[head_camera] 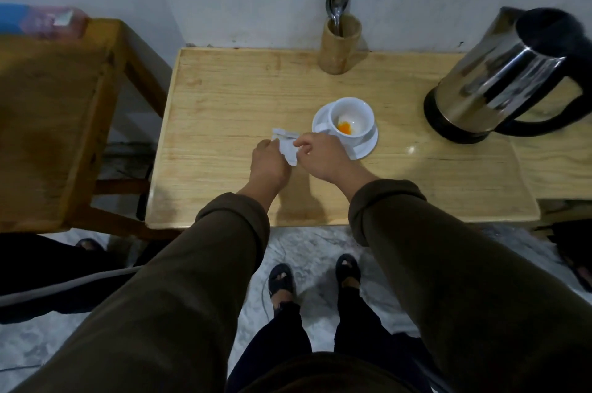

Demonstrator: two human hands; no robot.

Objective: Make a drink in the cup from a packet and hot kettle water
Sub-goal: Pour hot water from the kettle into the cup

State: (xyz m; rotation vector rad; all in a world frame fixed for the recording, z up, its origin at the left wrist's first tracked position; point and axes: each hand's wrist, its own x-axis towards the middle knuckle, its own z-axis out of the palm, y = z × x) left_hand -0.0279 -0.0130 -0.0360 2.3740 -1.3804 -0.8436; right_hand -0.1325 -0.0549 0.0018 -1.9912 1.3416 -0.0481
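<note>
A white cup [354, 115] stands on a white saucer [365, 149] in the middle of the light wooden table [224, 98]. Orange powder [344, 128] lies at the cup's bottom. Just left of the saucer, a small white packet [287, 146] is pinched between my left hand [270, 162] and my right hand [323, 157], low over the tabletop. A steel kettle with a black handle and base [499, 78] stands at the table's right end, apart from both hands.
A bamboo holder with spoons [340, 43] stands at the back by the wall. A darker wooden table [48, 123] is to the left. Another person's feet [89, 245] and a cable lie on the floor at left.
</note>
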